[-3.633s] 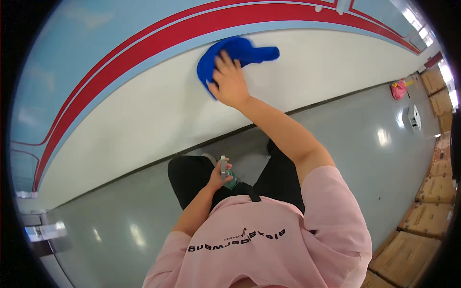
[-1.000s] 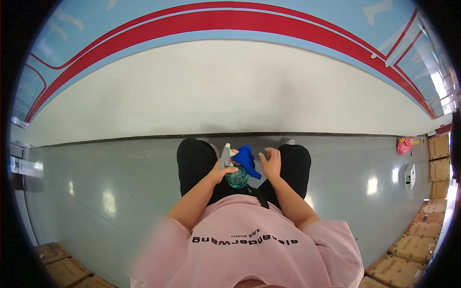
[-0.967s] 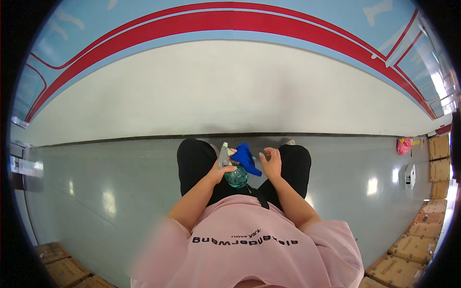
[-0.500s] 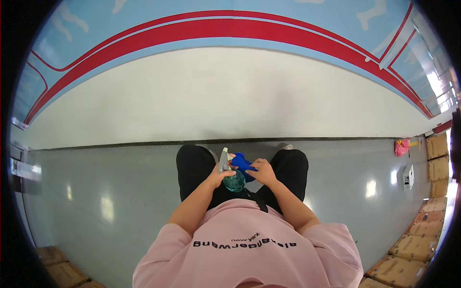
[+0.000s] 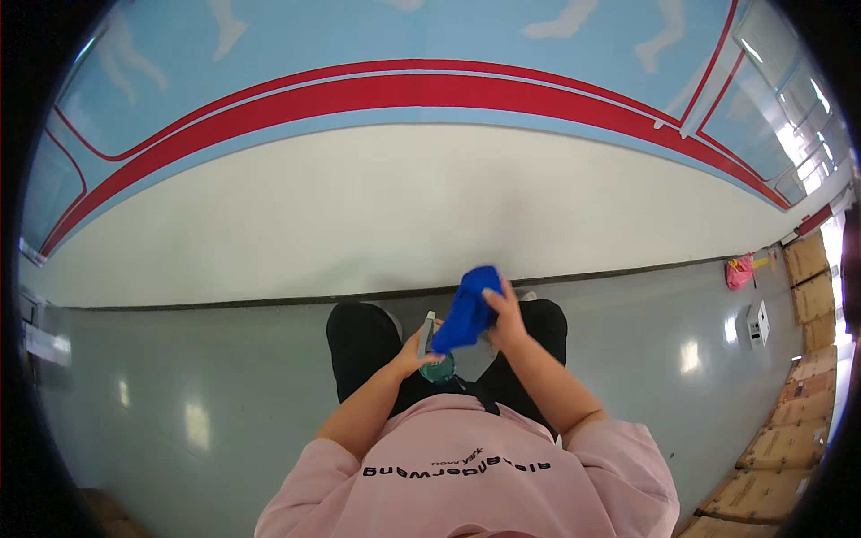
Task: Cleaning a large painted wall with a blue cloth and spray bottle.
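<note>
In my left hand (image 5: 412,354) is a spray bottle (image 5: 439,370) with a grey and white trigger head and a see-through teal body, upright over my lap. My right hand (image 5: 507,316) grips a bright blue cloth (image 5: 467,310), thumb on top of it. The cloth is raised and spread towards the wall, its lower corner hanging by the spray head and covering part of my left fingers. My knees in black trousers frame both hands.
Ahead rises a wall, white below (image 5: 395,197) with a red and light-blue painted band above. On the right are a pink bag (image 5: 739,272), a white box-like device (image 5: 758,324) and stacked cardboard boxes (image 5: 771,448). The grey floor (image 5: 224,377) is shiny.
My right hand has lifted the blue cloth up and forward, away from my lap, and it has opened out. The left hand still holds the spray bottle, a little lower in view.
</note>
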A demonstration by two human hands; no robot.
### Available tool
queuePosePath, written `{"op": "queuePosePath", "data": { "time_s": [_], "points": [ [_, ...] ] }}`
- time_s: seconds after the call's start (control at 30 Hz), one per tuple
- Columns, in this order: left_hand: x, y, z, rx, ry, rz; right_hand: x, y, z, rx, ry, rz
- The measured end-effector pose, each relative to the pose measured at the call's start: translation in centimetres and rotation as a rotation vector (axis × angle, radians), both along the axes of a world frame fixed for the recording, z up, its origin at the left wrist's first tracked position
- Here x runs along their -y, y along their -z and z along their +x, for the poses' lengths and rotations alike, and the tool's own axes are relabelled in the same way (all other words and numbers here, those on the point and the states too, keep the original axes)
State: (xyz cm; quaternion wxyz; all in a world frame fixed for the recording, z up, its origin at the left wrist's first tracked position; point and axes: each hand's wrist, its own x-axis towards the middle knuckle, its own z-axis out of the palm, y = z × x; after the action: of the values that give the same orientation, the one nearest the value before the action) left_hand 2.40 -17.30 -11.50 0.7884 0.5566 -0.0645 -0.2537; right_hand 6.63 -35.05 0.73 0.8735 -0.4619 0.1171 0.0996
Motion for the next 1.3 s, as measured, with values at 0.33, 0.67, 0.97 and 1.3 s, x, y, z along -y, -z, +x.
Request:
{"op": "queuePosePath", "data": {
  "time_s": [0.33,0.67,0.97,1.3],
  "points": [
    [-0.3,0.5,0.1,0.070,0.065,-0.011,2.0,-27.9,14.8,1.520,1.147,-1.257],
    [0.2,0.1,0.2,0.049,0.111,0.053,-2.4,-21.9,19.6,1.669,0.966,-1.538],
    [-0.2,-0.2,-0.1,0.024,0.048,0.048,1.3,-26.0,19.0,1.811,0.532,-1.873],
    [-0.1,-0.1,0.4,0.055,0.091,0.079,0.7,-28.0,19.8,1.669,0.983,-1.562]
  ]
}}
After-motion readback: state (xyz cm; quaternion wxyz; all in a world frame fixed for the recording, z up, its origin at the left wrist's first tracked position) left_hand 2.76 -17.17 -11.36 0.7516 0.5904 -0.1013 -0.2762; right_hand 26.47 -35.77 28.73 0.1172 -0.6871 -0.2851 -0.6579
